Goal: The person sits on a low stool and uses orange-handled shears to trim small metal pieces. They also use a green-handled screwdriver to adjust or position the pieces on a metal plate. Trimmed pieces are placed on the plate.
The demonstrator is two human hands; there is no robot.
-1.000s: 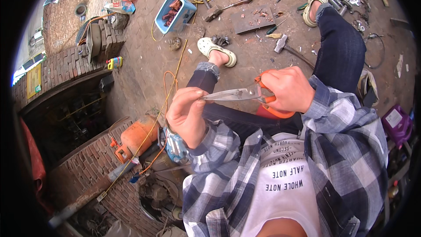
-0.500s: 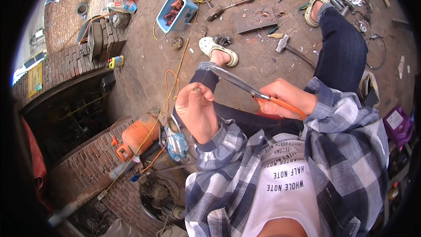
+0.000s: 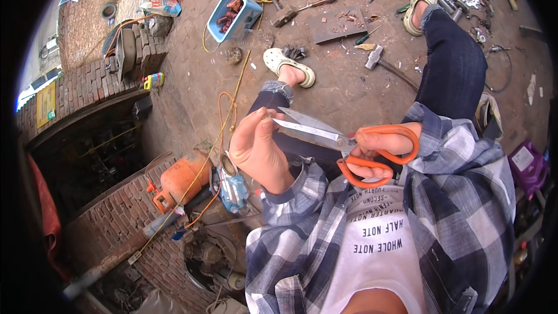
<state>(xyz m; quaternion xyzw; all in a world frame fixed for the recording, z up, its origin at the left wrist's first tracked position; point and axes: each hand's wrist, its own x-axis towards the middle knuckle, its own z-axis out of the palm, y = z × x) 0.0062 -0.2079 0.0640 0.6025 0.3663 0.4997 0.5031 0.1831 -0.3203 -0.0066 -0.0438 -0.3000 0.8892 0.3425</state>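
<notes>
My right hand grips a pair of scissors by its orange loop handles, fingers through the loops. The handles are spread and the two steel blades stand slightly apart, pointing left. Their tips reach the fingertips of my left hand. That hand is raised palm up, thumb and fingers pinched together on a tiny dark thing, too small to name. Whether the blades touch it I cannot tell. Both hands are above my lap.
Beyond my feet lie a hammer, a metal block with coppery scraps, and a blue bin holding reddish-brown pieces. An orange tank and yellow and orange hoses lie to the left. A purple jug stands right.
The scissors have turned from edge-on to flat, with handles spread and blades parted. Their tips have dropped to my left fingertips. My left hand has shifted only slightly.
</notes>
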